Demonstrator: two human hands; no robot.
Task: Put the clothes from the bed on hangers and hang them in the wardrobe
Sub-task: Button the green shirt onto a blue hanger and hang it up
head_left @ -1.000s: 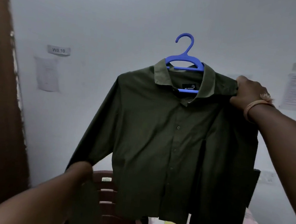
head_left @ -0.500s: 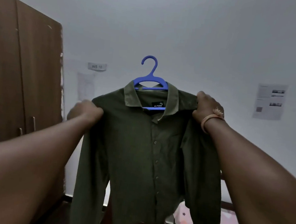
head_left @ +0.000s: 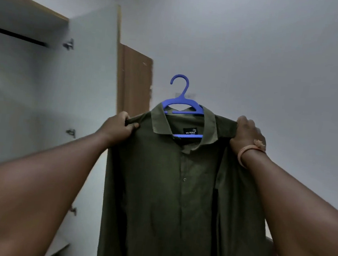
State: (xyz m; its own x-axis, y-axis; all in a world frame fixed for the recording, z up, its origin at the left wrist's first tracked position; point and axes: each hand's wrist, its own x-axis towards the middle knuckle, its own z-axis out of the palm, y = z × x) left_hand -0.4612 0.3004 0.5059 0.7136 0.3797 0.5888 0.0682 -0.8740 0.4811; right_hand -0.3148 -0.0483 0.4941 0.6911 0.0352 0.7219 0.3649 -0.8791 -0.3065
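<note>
My left hand (head_left: 118,127) grips the left shoulder of the dark green shirt (head_left: 178,190), fingers curled into the cloth. My right hand (head_left: 246,135) grips the right shoulder likewise. Between them the shirt hangs on a blue hanger (head_left: 182,102), hook upright. The open wardrobe (head_left: 45,74) and its rail (head_left: 16,35) lie up-left of my left hand.

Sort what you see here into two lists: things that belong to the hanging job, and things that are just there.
Part of the job:
green shirt
blue hanger inside its collar
left hand and right hand, each gripping a shoulder
open wardrobe with its dark rail

Just there:
wristband
white wall
</note>
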